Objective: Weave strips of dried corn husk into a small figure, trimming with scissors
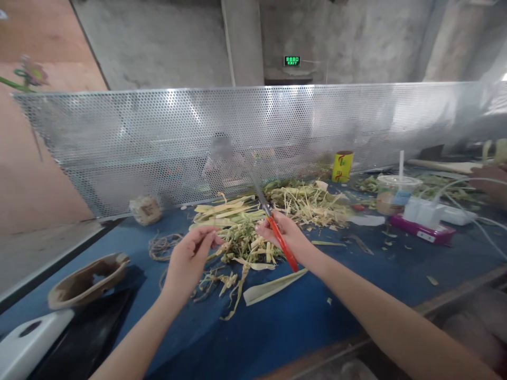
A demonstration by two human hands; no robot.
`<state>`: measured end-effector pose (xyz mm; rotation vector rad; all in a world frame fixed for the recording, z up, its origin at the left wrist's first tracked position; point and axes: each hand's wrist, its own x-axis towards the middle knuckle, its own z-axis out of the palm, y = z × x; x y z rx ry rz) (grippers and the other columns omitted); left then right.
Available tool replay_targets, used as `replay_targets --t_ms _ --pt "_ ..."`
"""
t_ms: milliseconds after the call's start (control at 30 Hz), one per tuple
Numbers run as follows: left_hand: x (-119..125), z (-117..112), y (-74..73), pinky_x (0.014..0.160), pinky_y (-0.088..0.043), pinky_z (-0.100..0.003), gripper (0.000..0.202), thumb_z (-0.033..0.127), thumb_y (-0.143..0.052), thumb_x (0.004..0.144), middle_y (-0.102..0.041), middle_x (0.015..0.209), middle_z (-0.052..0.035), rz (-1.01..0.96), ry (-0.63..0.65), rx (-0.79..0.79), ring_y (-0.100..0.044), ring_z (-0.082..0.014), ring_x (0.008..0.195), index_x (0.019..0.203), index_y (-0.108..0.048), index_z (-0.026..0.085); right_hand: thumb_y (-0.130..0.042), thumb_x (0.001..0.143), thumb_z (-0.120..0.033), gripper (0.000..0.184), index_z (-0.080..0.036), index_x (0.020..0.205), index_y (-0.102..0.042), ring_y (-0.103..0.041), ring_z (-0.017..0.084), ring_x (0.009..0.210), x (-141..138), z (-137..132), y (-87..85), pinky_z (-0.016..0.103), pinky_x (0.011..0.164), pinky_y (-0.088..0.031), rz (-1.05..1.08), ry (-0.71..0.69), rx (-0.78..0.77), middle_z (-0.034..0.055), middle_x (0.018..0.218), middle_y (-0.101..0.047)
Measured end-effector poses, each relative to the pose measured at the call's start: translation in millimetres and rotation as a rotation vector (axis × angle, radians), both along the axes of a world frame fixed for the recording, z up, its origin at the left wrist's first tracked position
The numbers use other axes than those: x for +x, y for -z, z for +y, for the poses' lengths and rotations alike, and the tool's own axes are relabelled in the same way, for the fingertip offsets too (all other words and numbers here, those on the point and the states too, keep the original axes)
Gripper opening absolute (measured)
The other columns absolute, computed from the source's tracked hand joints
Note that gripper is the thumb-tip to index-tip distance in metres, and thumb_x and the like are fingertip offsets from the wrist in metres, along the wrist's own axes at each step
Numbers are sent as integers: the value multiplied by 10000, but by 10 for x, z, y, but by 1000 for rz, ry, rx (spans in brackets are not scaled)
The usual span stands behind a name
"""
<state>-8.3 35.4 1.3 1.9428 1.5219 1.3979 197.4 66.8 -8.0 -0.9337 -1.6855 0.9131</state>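
My right hand (288,236) grips a long slim metal tool (263,199) with a red handle. Its metal end points up and away from me; its exact kind does not show. To the left, my left hand (194,256) has thumb and fingers pinched together, and I cannot make out what is in them. Between and beyond both hands lies a loose pile of dried plant husks (247,237), with green-yellow strips and curled shreds. A single long pale husk strip (273,287) rests on the blue tabletop (245,343) below my right hand.
Twine (162,247) and a brown molded tray (89,279) lie left. A perforated metal screen (198,132) closes off the back. Rightward stand a yellow can (342,167), a lidded cup with straw (396,192) and a purple power strip (425,232); another person's hand (491,182) is at the far right.
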Motion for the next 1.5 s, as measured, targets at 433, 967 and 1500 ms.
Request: replay_targets --t_ms 433,967,1500 --pt "-16 -12 -29 689 -453 -259 302 401 -481 761 -636 678 -15 -71 -97 31 -566 -148 653 888 -601 155 -581 608 -625 530 -185 885 -475 -505 155 656 24 -204 -77 251 519 -345 -705 86 112 57 887 -514" --pt "21 -66 -43 569 -441 -240 343 395 -443 732 -635 627 -12 102 -84 24 -568 -154 593 902 -617 153 -558 611 -657 485 -197 737 -471 -475 112 525 39 -183 -65 214 441 -323 -673 31 23 15 717 -554" --pt "-5 -61 -49 594 -451 -245 322 379 -427 725 -634 627 -10 129 -93 44 -580 -157 605 865 -613 158 -546 598 -671 502 -180 629 -446 -412 87 482 38 -208 -99 203 433 -294 -688 19 37 -21 594 -486"
